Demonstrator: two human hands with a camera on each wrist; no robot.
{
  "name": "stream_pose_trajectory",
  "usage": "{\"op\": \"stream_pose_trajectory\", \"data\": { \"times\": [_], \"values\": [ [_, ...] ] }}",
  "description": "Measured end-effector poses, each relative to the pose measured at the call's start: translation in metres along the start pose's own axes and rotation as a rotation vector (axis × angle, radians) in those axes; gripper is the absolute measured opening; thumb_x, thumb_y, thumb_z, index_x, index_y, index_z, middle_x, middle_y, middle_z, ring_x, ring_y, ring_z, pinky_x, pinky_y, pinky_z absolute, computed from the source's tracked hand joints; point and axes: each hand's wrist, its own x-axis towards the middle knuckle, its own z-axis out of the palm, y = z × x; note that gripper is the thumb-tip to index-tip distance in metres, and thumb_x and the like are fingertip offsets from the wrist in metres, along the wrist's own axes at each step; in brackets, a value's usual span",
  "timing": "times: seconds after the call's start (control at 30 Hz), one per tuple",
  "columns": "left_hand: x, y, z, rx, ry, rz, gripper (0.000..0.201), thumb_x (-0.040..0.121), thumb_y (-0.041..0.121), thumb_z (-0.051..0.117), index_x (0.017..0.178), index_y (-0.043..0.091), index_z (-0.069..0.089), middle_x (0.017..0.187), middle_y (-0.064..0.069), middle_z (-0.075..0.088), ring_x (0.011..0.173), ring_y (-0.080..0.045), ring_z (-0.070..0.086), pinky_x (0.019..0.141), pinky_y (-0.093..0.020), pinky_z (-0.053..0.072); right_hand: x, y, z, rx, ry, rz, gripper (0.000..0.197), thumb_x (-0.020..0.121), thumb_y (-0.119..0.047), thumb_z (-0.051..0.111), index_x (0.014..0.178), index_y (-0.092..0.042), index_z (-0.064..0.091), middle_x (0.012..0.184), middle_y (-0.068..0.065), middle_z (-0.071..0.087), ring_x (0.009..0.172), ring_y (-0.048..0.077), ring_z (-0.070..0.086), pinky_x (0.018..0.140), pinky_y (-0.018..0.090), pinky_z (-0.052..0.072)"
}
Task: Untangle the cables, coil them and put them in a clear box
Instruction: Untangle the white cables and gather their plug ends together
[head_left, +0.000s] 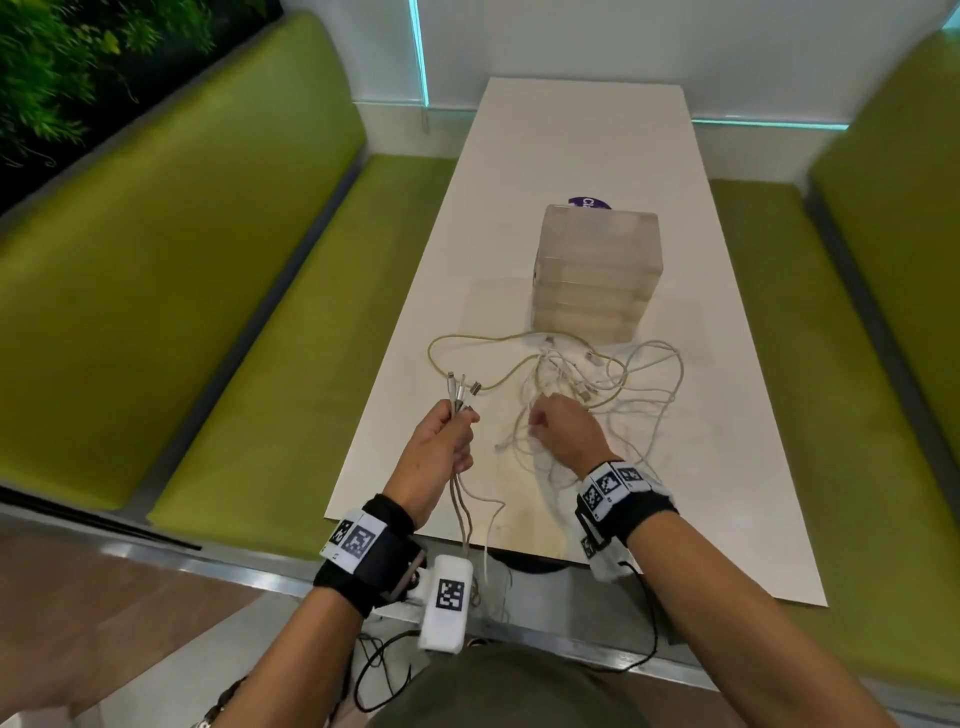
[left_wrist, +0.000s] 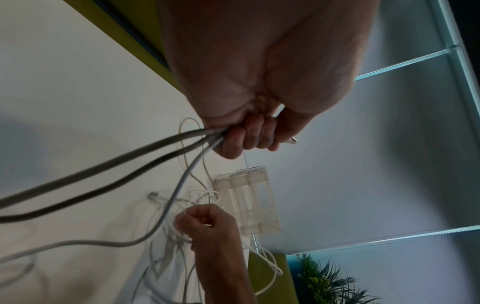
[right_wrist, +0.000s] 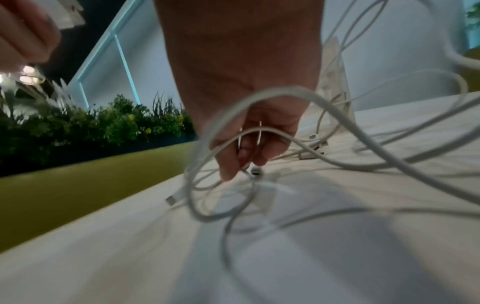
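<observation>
A tangle of white and pale green cables (head_left: 597, 379) lies on the white table (head_left: 571, 156), just in front of a stack of clear boxes (head_left: 597, 270). My left hand (head_left: 460, 415) is raised over the table's near left edge. It grips a bundle of cable ends (head_left: 460, 387) whose plugs stick up above the fist, and the grey and white cords trail from it (left_wrist: 130, 162). My right hand (head_left: 537, 415) reaches into the tangle with curled fingers. Its fingertips (right_wrist: 241, 162) pinch a white cable beside a plug (right_wrist: 255, 171). The boxes (left_wrist: 249, 197) stand just beyond it.
Green padded benches (head_left: 234, 260) run along both sides of the narrow table. A purple round sticker (head_left: 589, 202) shows behind the boxes. Loose cable loops (head_left: 654, 364) spread to the right of the tangle. A plant wall (head_left: 62, 62) stands at far left.
</observation>
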Motion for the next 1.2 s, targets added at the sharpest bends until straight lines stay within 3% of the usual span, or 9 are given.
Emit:
{"op": "stream_pose_trajectory", "data": {
  "times": [0.13,0.27,0.37,0.5,0.6,0.73,0.9,1.03,1.2],
  "values": [
    [0.005,-0.003,0.000,-0.014,0.001,0.018,0.022,0.102,0.014,0.037,0.086,0.010,0.051,0.059,0.005,0.029,0.052,-0.009,0.024,0.053,-0.023,0.025,-0.011,-0.002,-0.033,0.138,0.293,-0.003,0.002,0.081,-0.018,0.068,0.083,-0.017,0.067,0.099,0.003,0.063,0.101,0.024,0.051,0.085,0.034,0.037],
    [0.008,-0.006,0.010,-0.087,0.012,0.028,0.023,0.103,0.014,0.035,0.085,0.010,0.050,0.063,0.002,0.035,0.054,-0.008,0.031,0.054,-0.021,0.029,-0.045,-0.021,-0.066,0.347,0.613,0.006,0.007,0.083,-0.022,0.069,0.084,-0.020,0.063,0.087,-0.015,0.057,0.091,0.005,0.045,0.081,0.024,0.031],
    [0.012,-0.009,0.019,-0.138,0.019,0.035,0.025,0.103,0.015,0.034,0.086,0.010,0.052,0.069,-0.001,0.055,0.061,-0.011,0.048,0.061,-0.022,0.039,-0.075,-0.045,-0.063,0.679,0.476,-0.076,0.012,0.080,-0.017,0.074,0.082,-0.015,0.062,0.076,-0.011,0.063,0.073,-0.001,0.056,0.068,0.011,0.040],
    [0.015,-0.010,0.029,-0.199,-0.054,0.042,0.022,0.102,0.015,0.037,0.092,0.006,0.055,0.086,-0.005,0.073,0.081,-0.018,0.068,0.079,-0.029,0.055,-0.090,-0.058,-0.040,0.775,0.279,-0.115,0.014,0.077,-0.017,0.076,0.080,-0.018,0.063,0.081,-0.012,0.068,0.072,-0.002,0.058,0.065,0.011,0.041],
    [0.013,-0.010,0.033,-0.211,-0.089,0.053,0.020,0.101,0.016,0.041,0.100,0.004,0.058,0.093,-0.009,0.072,0.090,-0.022,0.068,0.089,-0.035,0.054,-0.088,-0.057,-0.033,0.837,0.274,-0.107,0.010,0.077,-0.011,0.075,0.080,-0.015,0.066,0.086,-0.008,0.071,0.076,-0.003,0.060,0.067,0.010,0.042],
    [0.011,-0.012,0.034,-0.299,-0.126,0.047,0.022,0.098,0.014,0.043,0.107,0.002,0.058,0.110,-0.014,0.069,0.099,-0.019,0.068,0.086,-0.028,0.054,-0.086,-0.055,-0.031,0.839,0.288,-0.161,0.005,0.080,-0.010,0.072,0.083,-0.015,0.073,0.091,-0.008,0.072,0.089,0.005,0.064,0.079,0.018,0.047],
    [0.010,-0.012,0.032,-0.341,-0.168,0.037,0.029,0.091,0.017,0.048,0.115,0.003,0.057,0.127,-0.017,0.060,0.112,-0.022,0.061,0.095,-0.031,0.051,-0.084,-0.054,-0.023,0.789,0.378,-0.223,0.017,0.080,-0.006,0.069,0.079,-0.023,0.070,0.080,-0.021,0.064,0.082,0.005,0.058,0.075,0.013,0.041],
    [0.009,-0.013,0.031,-0.404,-0.180,0.020,0.033,0.089,0.019,0.049,0.114,-0.001,0.055,0.129,-0.019,0.059,0.112,-0.024,0.061,0.095,-0.031,0.051,-0.086,-0.056,-0.018,0.832,0.390,-0.220,0.011,0.080,-0.005,0.070,0.079,-0.016,0.069,0.081,-0.024,0.063,0.081,0.003,0.055,0.074,0.011,0.038],
    [0.010,-0.007,0.027,-0.279,-0.099,0.061,0.021,0.097,0.019,0.044,0.102,0.002,0.054,0.112,-0.013,0.070,0.106,-0.023,0.065,0.099,-0.038,0.047,-0.073,-0.041,-0.029,0.571,0.076,-0.216,0.013,0.082,-0.028,0.071,0.084,-0.019,0.062,0.077,-0.012,0.059,0.072,-0.001,0.049,0.065,0.014,0.036]
  ]
}}
